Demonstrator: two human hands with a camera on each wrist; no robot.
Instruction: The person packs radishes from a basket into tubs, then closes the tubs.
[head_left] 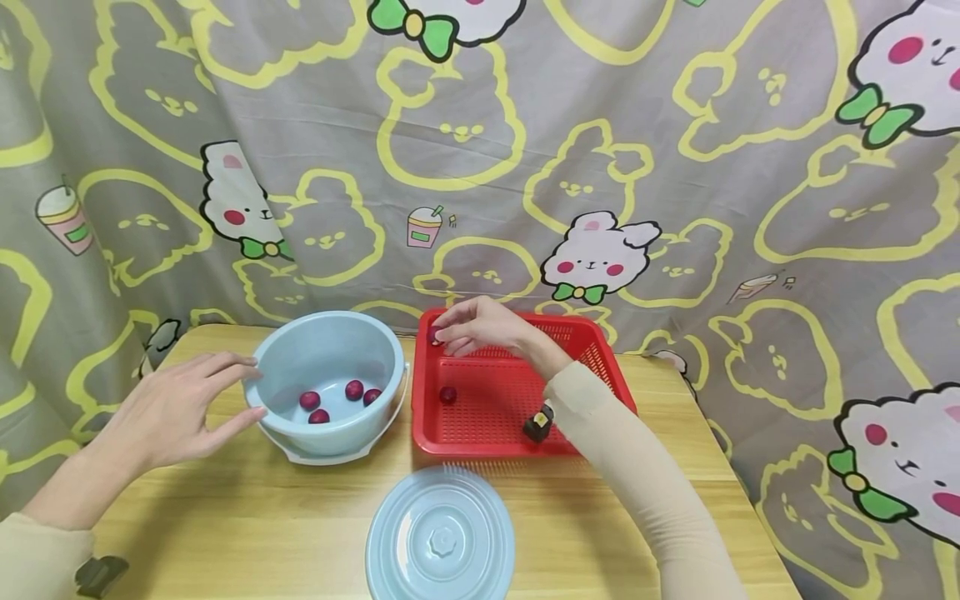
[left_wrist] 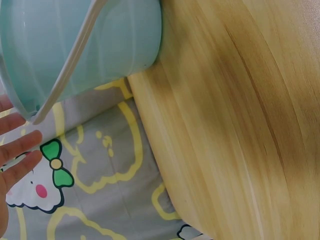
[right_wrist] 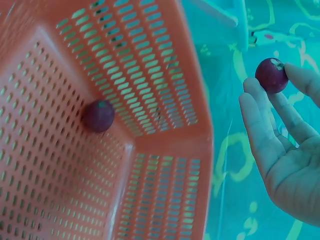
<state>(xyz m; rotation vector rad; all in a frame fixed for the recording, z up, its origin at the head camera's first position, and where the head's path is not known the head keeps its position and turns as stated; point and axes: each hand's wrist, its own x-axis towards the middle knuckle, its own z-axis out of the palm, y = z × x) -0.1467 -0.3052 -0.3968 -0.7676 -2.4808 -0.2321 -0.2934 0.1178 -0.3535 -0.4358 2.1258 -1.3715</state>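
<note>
My right hand (head_left: 483,325) pinches a small dark purple mangosteen (right_wrist: 271,76) between thumb and fingertips, above the left back rim of the red basket (head_left: 422,417). A second mangosteen (head_left: 447,394) lies on the basket's floor, near its left wall. To the left stands a light blue bucket (head_left: 330,437) with several mangosteens (head_left: 310,401) at its bottom. Beside the bucket's left rim is my left hand (head_left: 176,408), fingers extended and thumb apart, holding nothing. In the left wrist view, its fingertips (left_wrist: 34,137) are near the bucket's rim; whether they touch it I cannot tell.
A round light blue lid (head_left: 441,537) lies on the wooden table (head_left: 300,525) in front of the bucket and basket. The bucket's white handle (left_wrist: 75,55) hangs down its side. A patterned curtain (head_left: 480,208) hangs behind the table.
</note>
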